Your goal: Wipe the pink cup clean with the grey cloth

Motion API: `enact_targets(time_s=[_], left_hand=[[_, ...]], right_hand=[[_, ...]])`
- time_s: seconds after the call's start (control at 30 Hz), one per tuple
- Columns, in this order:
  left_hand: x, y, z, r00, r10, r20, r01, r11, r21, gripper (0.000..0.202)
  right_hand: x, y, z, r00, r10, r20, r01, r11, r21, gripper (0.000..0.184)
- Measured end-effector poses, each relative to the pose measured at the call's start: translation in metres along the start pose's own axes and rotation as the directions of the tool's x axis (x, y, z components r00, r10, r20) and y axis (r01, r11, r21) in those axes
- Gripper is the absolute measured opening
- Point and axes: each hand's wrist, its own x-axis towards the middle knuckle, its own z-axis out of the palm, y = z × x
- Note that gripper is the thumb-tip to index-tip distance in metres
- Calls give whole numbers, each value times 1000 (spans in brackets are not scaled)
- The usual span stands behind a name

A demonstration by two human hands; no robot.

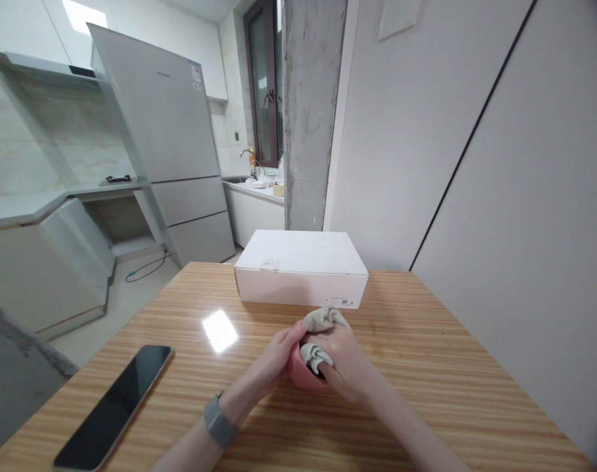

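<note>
A small pink cup lies tilted on the wooden table, just in front of a white box. My left hand is wrapped round the cup's left side, a grey band on that wrist. My right hand is closed on a grey cloth, with part of the cloth pushed into the cup's mouth and the rest bunched above my fingers.
A closed white cardboard box stands on the table behind my hands. A black phone lies face up at the front left. A white wall runs along the right; a fridge, counters and a concrete pillar stand beyond.
</note>
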Motion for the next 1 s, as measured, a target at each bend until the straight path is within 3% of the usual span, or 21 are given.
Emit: enact_targets(time_s=[0.13, 0.27, 0.37, 0.43, 0.6, 0.73, 0.83, 1.0], left_hand=[[1, -6, 8, 986, 158, -44, -156, 986, 57, 44], [2, -17, 9, 968, 213, -134, -203, 975, 87, 46], [2, -21, 11, 950, 224, -216, -227, 974, 11, 51], [2, -19, 13, 957, 217, -193, -238, 967, -94, 56], [3, -8, 8, 999, 44, -12, -46, 963, -265, 60], [1, -1, -5, 994, -97, 53, 101, 992, -70, 65], [-1, 1, -13, 981, -192, 23, 189, 978, 89, 66], [3, -1, -9, 986, -121, -116, 133, 985, 107, 56]], right_hand=[[1, -2, -3, 999, 25, -48, -27, 999, -40, 19], [0, -6, 2, 996, 57, -68, -63, 995, -79, 23], [2, -6, 4, 990, 100, -102, -111, 988, -106, 24], [5, -5, 3, 992, 96, -83, -106, 987, -119, 25], [4, -2, -3, 1000, 27, 2, -26, 990, -140, 22], [-2, 0, -2, 998, -30, 46, 33, 998, -59, 29], [-4, 2, 0, 997, -44, 62, 46, 999, -27, 36], [-1, -1, 3, 994, -34, 104, 40, 998, -57, 24]])
